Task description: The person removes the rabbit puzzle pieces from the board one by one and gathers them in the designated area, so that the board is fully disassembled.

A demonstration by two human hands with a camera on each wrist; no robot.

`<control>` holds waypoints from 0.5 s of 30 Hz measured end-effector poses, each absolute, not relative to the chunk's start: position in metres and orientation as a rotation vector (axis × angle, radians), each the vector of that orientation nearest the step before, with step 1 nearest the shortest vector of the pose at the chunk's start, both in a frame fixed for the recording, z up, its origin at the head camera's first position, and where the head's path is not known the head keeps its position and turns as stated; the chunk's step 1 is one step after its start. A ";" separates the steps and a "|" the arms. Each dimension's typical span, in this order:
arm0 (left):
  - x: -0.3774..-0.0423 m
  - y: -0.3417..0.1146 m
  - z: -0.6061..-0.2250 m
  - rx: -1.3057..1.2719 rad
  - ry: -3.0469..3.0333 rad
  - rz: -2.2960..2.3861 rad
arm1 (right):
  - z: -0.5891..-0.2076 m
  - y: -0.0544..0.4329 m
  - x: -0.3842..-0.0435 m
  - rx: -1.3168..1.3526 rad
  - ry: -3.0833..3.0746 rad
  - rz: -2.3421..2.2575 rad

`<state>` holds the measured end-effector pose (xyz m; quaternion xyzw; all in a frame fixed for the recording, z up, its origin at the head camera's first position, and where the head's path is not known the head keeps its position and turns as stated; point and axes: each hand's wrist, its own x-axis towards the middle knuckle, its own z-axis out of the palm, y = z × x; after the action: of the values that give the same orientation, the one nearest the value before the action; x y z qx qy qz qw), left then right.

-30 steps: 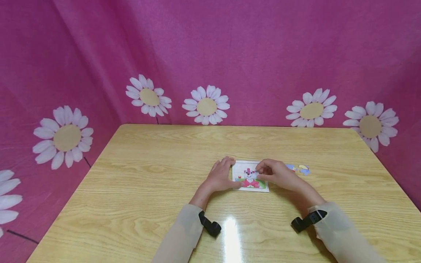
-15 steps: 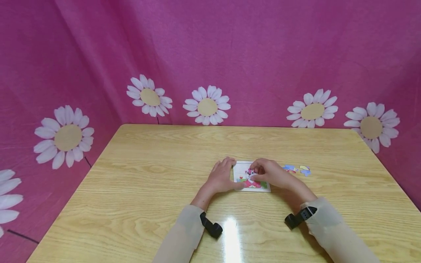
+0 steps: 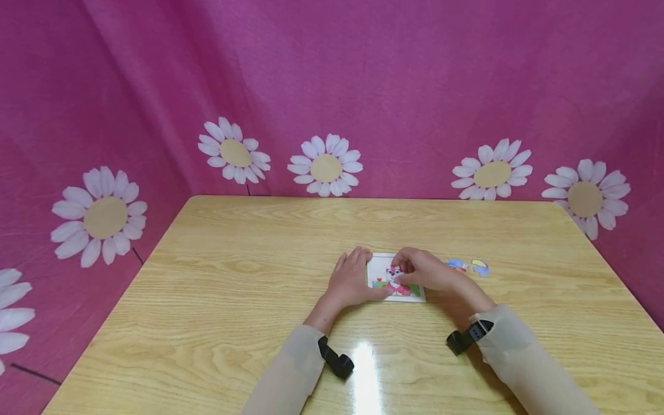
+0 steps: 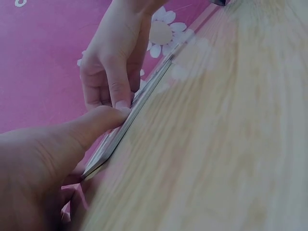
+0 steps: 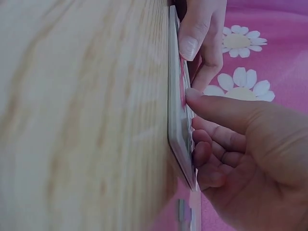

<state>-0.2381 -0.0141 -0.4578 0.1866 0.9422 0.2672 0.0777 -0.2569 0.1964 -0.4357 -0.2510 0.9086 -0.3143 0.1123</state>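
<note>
A small white-framed puzzle board [image 3: 380,275] with a pink cartoon picture lies flat on the wooden table [image 3: 249,300]. My left hand [image 3: 355,278] rests at the board's left side with its fingers stretched along that edge; its thumb [image 4: 98,121] presses against the near edge. My right hand [image 3: 412,271] is bent over the right half of the picture. Its curled thumb and fingertips pinch a small puzzle piece down onto the board [image 5: 176,113]. The piece itself is mostly hidden under the fingertips [image 4: 120,102].
Two loose puzzle pieces, a blue one [image 3: 456,264] and a yellow-and-blue one [image 3: 480,267], lie on the table just right of the board. A pink cloth with white daisies [image 3: 325,167] hangs behind and beside the table. Black wrist cameras [image 3: 337,363] sit near the front.
My right hand has slid left from the board's right edge to over the picture and lowered its fingertips onto it. The left hand has stayed at the left edge.
</note>
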 end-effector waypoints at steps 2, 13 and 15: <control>-0.238 -0.014 -0.458 0.553 2.826 0.803 | -0.435 0.196 -0.257 -0.730 2.656 -0.930; -0.238 -0.013 -0.459 0.542 2.825 0.794 | -0.437 0.196 -0.246 -0.729 2.714 -1.065; -0.239 -0.013 -0.459 0.537 2.826 0.788 | -0.437 0.194 -0.243 -0.734 2.738 -1.079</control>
<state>-0.2386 -0.0131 -0.4588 0.1796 0.9445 0.2633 0.0794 -0.2433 0.1944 -0.4369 -0.2415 0.9014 -0.3553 0.0541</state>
